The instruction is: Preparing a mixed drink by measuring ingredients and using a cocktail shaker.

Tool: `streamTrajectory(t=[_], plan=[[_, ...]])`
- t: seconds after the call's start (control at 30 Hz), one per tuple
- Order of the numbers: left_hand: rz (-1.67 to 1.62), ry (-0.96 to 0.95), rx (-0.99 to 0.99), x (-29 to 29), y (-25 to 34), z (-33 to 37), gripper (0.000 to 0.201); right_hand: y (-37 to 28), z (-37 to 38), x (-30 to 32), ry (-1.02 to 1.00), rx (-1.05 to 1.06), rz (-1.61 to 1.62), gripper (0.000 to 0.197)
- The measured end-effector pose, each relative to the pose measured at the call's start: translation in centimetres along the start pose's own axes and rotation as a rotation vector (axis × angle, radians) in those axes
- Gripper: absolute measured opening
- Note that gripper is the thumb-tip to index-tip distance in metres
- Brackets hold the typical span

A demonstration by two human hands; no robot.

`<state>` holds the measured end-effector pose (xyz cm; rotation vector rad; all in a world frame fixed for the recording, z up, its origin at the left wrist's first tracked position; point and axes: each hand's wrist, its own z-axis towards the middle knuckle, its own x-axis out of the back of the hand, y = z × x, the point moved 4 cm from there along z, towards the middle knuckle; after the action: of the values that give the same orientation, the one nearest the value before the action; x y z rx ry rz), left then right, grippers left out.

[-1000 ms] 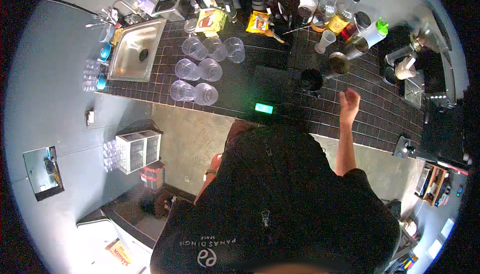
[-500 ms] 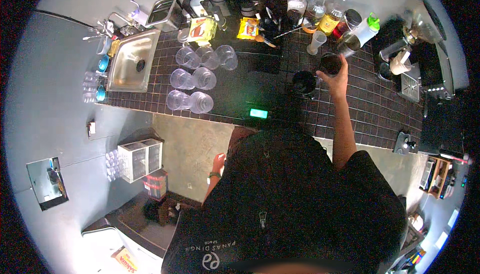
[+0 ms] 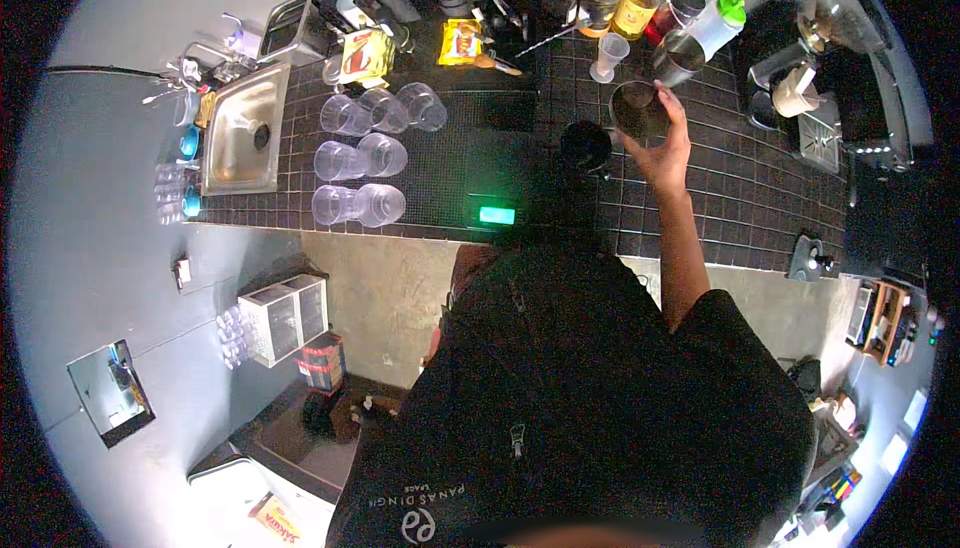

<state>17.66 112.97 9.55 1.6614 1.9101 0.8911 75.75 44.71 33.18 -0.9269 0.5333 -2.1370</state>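
Note:
My right hand [image 3: 664, 148] reaches over the dark tiled counter, its thumb and fingers curved round the side of a dark, see-through round cup [image 3: 632, 113]. Just left of it sits a black round vessel [image 3: 585, 146]. Beyond the held cup are a small clear measuring cup [image 3: 607, 60] and a metal cup [image 3: 678, 58]. Of my left hand [image 3: 433, 340] only a sliver shows beside the black shirt, low over the floor; its fingers are hidden.
Several clear plastic cups [image 3: 358, 156] stand in rows left of a lit green scale display [image 3: 497, 216]. Bottles [image 3: 637, 8] line the back. A steel sink [image 3: 245, 133] lies at the left, a coffee machine [image 3: 870, 108] at the right. Yellow packets [image 3: 461, 42] lie at the back.
The view has shifted, moving the counter things leftward in the picture. My right hand stays at the dark cup, which looks lighter now. My left hand has mostly gone behind the shirt.

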Motion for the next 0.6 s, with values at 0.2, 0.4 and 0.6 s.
streamTrajectory(t=[0.2,0.4,0.6], plan=[[0.063,0.086,-0.045,-17.9,2.5,22.8,0.041,2.0,-1.0,-0.4,0.015,-0.327,0.064,0.088],[-0.011,-0.052,-0.134,-18.6,5.6,25.3,0.043,4.4,-3.0,0.0,0.007,-0.467,-0.062,0.089],[0.491,0.015,-0.222,-21.2,8.9,22.8,0.047,5.3,-4.3,0.7,0.031,-0.388,-0.108,0.09]])
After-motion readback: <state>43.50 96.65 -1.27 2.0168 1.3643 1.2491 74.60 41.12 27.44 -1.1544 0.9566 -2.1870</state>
